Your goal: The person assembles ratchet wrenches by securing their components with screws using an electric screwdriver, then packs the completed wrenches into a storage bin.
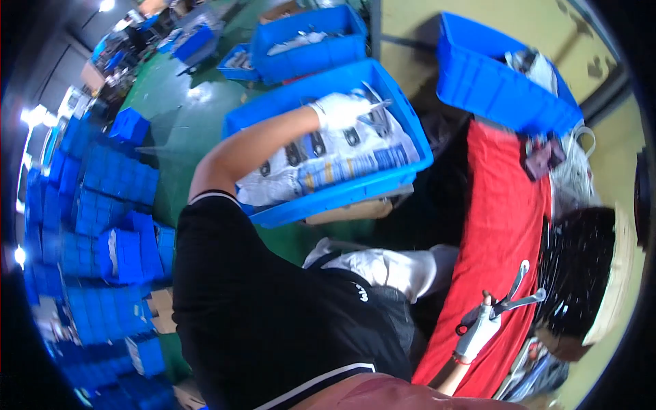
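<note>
Out to the left, my left hand (339, 111), in a white glove, reaches over a large blue bin (328, 203). Its fingers are closed around a slim silvery metal tool (380, 105), whose exact kind is blurred. Under that hand a white printed sack (321, 174) lies in the bin, with more metal pieces (372, 124) beside the fingers. My right hand (480, 336), also gloved in white, is closed on wrenches above a red cloth (502, 205). Two ring-ended shafts of the wrenches (517, 301) fan out past the fingers.
Another blue bin (311, 58) with pale contents stands beyond the large one. A further blue bin (506, 96) sits at the upper right, past the red cloth. Stacked blue crates (113, 188) line the left side. Black shiny plastic (577, 273) lies right of the cloth.
</note>
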Demonstrator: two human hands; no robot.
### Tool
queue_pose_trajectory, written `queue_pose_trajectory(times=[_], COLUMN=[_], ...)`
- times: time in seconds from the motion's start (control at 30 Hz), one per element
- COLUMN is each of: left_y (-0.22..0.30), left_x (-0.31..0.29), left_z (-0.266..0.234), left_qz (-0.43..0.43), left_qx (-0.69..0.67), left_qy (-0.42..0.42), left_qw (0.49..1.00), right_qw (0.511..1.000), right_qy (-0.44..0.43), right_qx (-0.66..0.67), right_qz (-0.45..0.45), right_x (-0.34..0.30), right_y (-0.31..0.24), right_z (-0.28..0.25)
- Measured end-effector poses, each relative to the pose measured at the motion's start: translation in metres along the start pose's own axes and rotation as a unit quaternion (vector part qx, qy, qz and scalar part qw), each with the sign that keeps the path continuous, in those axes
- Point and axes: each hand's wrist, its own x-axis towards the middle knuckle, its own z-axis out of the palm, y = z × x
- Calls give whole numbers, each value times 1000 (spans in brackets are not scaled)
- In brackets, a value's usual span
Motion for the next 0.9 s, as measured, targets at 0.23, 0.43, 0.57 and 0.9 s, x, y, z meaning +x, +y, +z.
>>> queue_pose_trajectory(times=[0.23,0.43,0.57,0.9], left_y=[-38,-32,-1,206], left_x=[31,54,51,-18], left_z=[64,93,86,-40], left_qz=[198,207,84,395], left_qx=[127,167,206,-86], left_qy=[-84,-82,-53,-17], left_qw=[968,961,973,915], right_qw=[995,995,999,833], right_qy=[90,75,13,-528], right_qx=[-2,1,-30,-22], right_qz=[54,60,25,-164], right_x=[-15,-10,-8,17], right_y=[20,16,-1,-31], right_z=[-24,-27,6,115])
